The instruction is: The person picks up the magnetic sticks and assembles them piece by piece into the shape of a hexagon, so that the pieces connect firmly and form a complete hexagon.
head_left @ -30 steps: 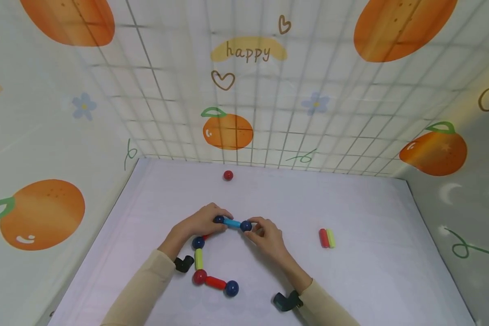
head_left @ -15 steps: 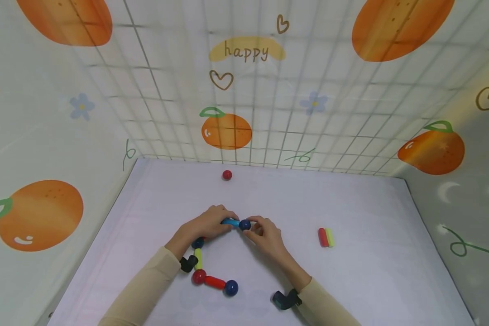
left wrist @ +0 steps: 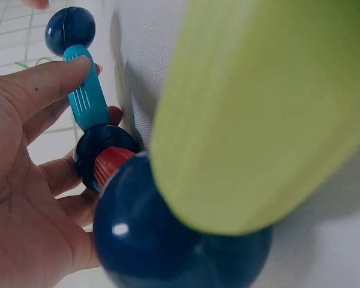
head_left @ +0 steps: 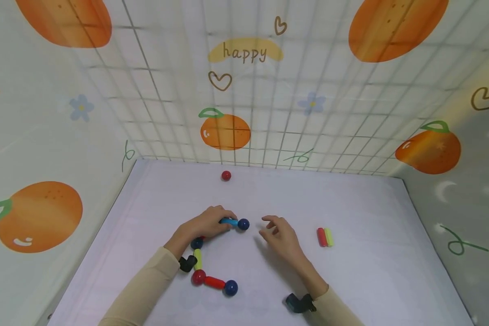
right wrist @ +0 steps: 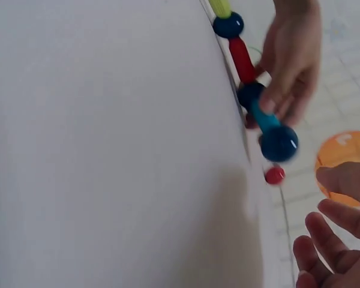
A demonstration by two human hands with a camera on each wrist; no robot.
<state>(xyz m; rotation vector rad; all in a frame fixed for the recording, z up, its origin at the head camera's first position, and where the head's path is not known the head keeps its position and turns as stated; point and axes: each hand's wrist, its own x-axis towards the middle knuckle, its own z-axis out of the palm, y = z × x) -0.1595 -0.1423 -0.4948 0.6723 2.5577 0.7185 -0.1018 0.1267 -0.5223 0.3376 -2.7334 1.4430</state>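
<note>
My left hand (head_left: 207, 222) pinches a light blue magnetic stick (left wrist: 87, 99) between thumb and fingers. One dark blue ball (head_left: 243, 224) sits on the stick's free end; another dark blue ball (left wrist: 102, 141) joins its other end to a red stick (right wrist: 242, 60). From there the chain bends toward me through a dark blue ball (head_left: 196, 243), a yellow-green stick (head_left: 198, 259), a red ball (head_left: 198, 277), a red stick (head_left: 214, 282) and an end ball (head_left: 230, 288) in dark blue. Right of the chain, my right hand (head_left: 284, 240) holds nothing, its fingers loosely bent and spread.
A loose red ball (head_left: 226, 175) lies near the back of the white table (head_left: 362, 271). To the right, a red stick (head_left: 322, 237) and a yellow-green stick (head_left: 329, 237) lie side by side. Printed curtains (head_left: 261, 99) enclose the table at the back and sides.
My right hand has let go of the end dark blue ball and moved right. My left hand has slid right along the chain, from the joining ball onto the light blue stick.
</note>
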